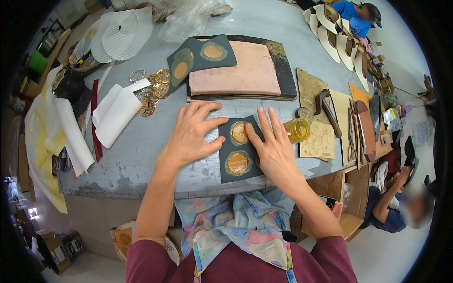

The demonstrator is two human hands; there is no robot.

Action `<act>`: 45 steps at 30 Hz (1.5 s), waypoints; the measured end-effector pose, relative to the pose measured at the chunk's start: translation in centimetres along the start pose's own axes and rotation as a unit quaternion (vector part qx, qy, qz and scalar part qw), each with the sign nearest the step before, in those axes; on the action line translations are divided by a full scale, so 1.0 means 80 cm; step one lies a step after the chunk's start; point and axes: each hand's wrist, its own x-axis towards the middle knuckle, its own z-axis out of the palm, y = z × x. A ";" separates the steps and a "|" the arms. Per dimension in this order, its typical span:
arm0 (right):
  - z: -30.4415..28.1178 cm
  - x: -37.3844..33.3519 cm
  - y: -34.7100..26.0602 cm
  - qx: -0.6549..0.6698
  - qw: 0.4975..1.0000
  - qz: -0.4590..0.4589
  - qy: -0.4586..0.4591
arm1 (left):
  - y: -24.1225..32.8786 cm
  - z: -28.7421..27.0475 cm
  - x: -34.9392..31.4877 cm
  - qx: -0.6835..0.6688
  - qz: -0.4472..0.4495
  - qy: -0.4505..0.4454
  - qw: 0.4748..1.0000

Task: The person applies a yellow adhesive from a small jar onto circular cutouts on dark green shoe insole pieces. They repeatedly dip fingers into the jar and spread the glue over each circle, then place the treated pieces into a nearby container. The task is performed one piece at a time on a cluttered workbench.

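A dark green rectangular sheet [226,175] lies on the grey table in front of me. Two round golden-brown patches sit on it, the upper patch [239,133] and the lower patch [238,163], each ringed by a glossy stain. My left hand [192,129] has its fingers apart, the fingertips along the sheet's left edge. On the other side, my right hand [275,146] lies with stretched fingers over the right edge, a fingertip touching the upper patch. A small glass jar of yellow liquid [297,130] stands just right of that hand.
Behind the sheet lies a pink block [231,70] on a dark board, with more patched green pieces [214,52]. Gold and silver ring ornaments [153,92] and a white roll [115,115] are left. Rightward are a curved dark tool [329,113], scissors [351,137], pale shoes [330,37] and two people.
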 end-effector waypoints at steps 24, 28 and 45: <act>-0.009 -0.005 0.007 -0.001 0.999 -0.040 0.005 | 0.002 -0.002 0.001 0.014 -0.005 -0.001 1.000; 0.001 0.012 0.007 -0.038 0.999 -0.031 0.007 | 0.000 -0.005 0.001 0.015 -0.015 -0.007 1.000; -0.011 -0.005 0.020 -0.006 0.999 -0.041 0.010 | 0.003 -0.011 0.001 0.008 -0.039 -0.032 0.999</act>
